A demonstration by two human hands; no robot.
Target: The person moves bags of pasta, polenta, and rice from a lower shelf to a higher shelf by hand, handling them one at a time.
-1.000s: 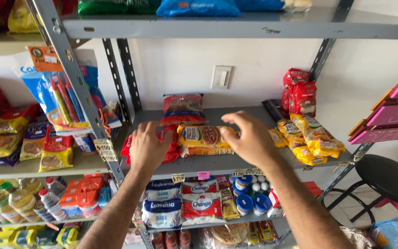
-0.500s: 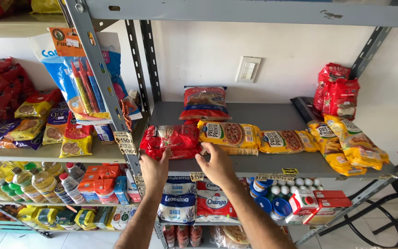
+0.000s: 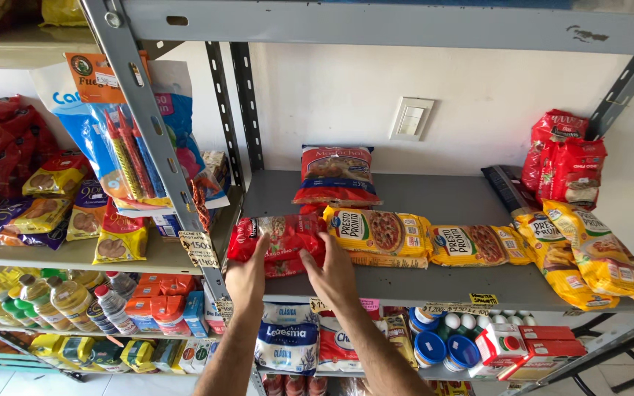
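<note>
Nearest, at the front edge of the grey metal shelf, the left hand and right hand rest with fingers spread flat against a red snack bag, not clasping it. The bag lies near the shelf's front left corner. Just right sit yellow pizza-mix packets; farther back, against the wall, stands a red-and-blue bag.

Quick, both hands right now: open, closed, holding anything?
Left hand: open, fingers resting on the red packet, not gripping.
Right hand: open, fingers flat on the same red packet.
</note>
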